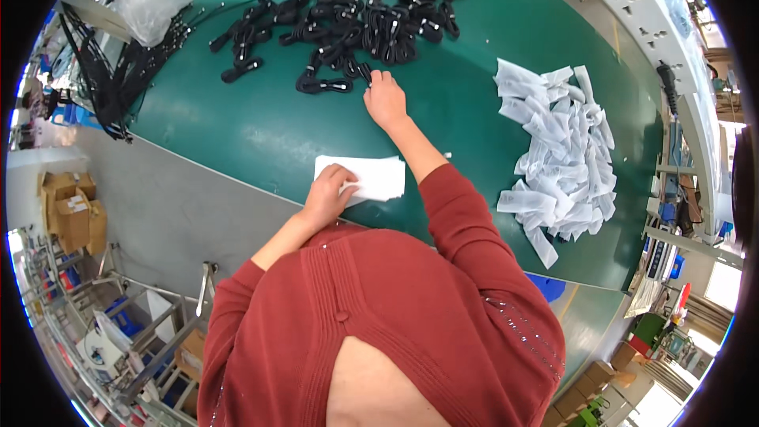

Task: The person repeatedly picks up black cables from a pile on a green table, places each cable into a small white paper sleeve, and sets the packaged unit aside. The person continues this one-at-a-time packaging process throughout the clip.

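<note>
Most of the view is taken up by a dark green worktop (261, 130), its near edge curving from upper left to lower right, with the person in a red knitted cardigan leaning over it from below. Across the far part of the worktop lies a wide scatter of black coiled cable bundles (356, 16), many of them overlapping in a loose heap, a few strays lying apart toward the left. At the right side sits a big pile of small white translucent bags (565, 162), heaped untidily and well apart from the cables. Along the far right edge runs a white power strip (644, 12). Off the worktop at the upper left are a clear plastic bag (150, 0) and a hanging mass of black cords (107, 83); brown cardboard boxes (71, 209) stand on the floor at the left.

Near the front edge lies a small stack of flat white bags (375, 176). The left hand (328, 194) rests on its left end, fingers (341, 176) curled down onto the top bag, pressing or pinching it; how firmly cannot be told. The right hand (385, 99) is stretched out to the near edge of the cable heap, fingers bent and touching one black bundle (357, 71); whether they have closed around it cannot be told.
</note>
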Motion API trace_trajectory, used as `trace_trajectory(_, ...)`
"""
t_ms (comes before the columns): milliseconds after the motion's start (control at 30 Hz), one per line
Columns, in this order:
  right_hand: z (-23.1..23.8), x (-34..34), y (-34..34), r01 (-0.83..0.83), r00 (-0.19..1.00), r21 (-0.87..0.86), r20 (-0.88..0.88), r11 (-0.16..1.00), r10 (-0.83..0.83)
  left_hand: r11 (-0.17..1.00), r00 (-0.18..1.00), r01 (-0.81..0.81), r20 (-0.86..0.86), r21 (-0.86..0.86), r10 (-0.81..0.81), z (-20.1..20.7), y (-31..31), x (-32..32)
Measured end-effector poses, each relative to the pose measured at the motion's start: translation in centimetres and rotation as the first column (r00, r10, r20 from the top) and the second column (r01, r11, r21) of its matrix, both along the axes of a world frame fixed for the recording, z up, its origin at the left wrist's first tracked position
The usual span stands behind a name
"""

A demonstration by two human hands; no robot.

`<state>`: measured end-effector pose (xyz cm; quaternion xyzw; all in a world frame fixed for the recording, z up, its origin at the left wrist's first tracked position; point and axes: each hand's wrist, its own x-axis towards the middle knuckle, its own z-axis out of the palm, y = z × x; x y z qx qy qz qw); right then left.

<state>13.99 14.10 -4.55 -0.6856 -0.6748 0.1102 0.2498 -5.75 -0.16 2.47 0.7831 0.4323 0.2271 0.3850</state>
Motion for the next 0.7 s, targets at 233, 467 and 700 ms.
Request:
trace_trajectory(233, -0.4, 4.2, -8.1, 0.155, 0.874, -0.086, -0.453, 0.984, -0.177, 0.949, 0.961, 0.269, 0.021, 0.162, -0.275, -2.1, 0.8, 3.5)
trace_trajectory(467, 1.0, 7.0, -16.1, 0.304, 0.297, -0.230, -0.899, 0.924, -0.321, 0.913, 0.943, 0.333, -0.099, 0.235, -0.318, -3.5, 0.9, 5.1)
trace_trajectory(700, 3.3, 8.5, -21.1, 0.324, 0.305, -0.298, -0.866, 0.898, -0.397, 0.975, 0.978, 0.198, 0.047, 0.101, -0.203, -4.2, 0.9, 5.1)
